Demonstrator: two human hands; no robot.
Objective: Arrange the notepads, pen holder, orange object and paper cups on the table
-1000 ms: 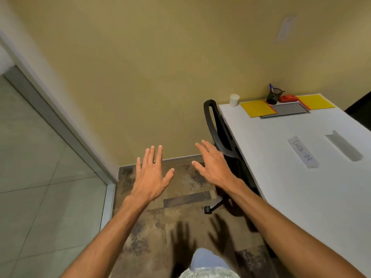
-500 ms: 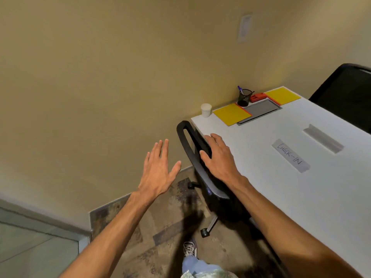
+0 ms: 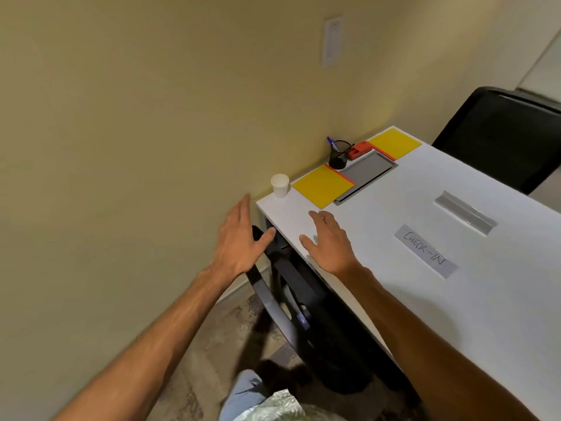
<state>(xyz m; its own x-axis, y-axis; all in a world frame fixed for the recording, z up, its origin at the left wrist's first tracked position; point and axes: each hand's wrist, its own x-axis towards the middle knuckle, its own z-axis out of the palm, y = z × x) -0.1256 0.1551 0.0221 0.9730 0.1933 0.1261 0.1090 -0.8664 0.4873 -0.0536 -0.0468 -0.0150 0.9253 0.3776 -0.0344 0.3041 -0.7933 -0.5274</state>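
Hands: left hand [image 3: 239,241] and right hand [image 3: 329,243] apart, spread, holding nothing
Far edge: paper cup [image 3: 280,185], yellow notepads [image 3: 323,185], pen holder [image 3: 338,156], orange object [image 3: 359,149]
Table [image 3: 455,314] middle: bare except "CHECK-IN" label [image 3: 425,250]

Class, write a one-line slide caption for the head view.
Both empty hands, left and right, reach toward a white table holding a paper cup, two yellow notepads and a pen holder.

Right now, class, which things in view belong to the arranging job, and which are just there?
Part of the job:
- two yellow notepads
- black pen holder
- orange object
- white paper cup
- white table

Just there:
- CHECK-IN label
- grey panel in the tabletop
- grey tray
- two black chairs
- wall plate
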